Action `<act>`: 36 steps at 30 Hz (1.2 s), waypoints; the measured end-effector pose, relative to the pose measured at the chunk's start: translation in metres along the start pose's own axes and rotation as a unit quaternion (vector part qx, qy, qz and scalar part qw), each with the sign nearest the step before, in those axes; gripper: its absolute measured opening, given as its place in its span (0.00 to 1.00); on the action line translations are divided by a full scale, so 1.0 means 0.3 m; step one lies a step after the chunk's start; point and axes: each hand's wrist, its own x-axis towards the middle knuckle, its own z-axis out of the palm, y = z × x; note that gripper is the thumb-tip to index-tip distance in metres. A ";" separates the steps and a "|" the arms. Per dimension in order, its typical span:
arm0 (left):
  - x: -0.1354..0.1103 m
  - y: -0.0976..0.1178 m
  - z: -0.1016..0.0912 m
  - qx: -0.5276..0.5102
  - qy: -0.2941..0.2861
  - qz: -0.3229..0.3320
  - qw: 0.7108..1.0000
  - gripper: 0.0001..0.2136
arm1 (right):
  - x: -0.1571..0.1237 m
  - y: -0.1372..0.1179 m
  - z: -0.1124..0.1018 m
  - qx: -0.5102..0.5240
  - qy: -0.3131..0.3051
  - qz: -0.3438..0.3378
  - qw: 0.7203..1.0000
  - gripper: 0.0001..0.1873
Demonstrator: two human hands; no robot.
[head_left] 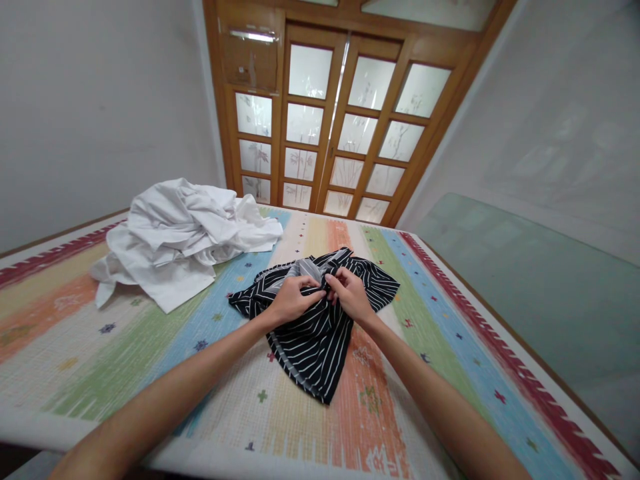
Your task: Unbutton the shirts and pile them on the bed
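A black garment with thin white stripes (320, 347) lies crumpled on a table under a striped multicolour cloth (150, 373). My left hand (290, 299) and my right hand (350, 292) rest on top of the garment, close together at its middle. Both pinch folds of its fabric with closed fingers, near a grey inner part at the garment's far side.
A heap of white cloth (180, 237) lies at the table's far left. Behind the table stands a wooden door with frosted glass panes (340, 127). A glass surface (540, 280) lies to the right of the table's edge.
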 end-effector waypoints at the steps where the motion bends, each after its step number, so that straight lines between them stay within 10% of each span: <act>1: 0.001 -0.002 -0.001 -0.007 0.000 -0.004 1.000 0.08 | 0.000 0.000 0.000 0.001 0.001 0.002 1.000 0.19; 15: 0.012 -0.032 -0.018 -0.175 0.001 -0.068 0.982 0.12 | -0.005 -0.028 0.010 0.077 0.013 0.032 0.996 0.20; 36: -0.024 -0.100 0.029 -0.087 0.066 -0.061 0.992 0.10 | -0.054 0.060 0.077 0.072 -0.031 0.074 0.994 0.17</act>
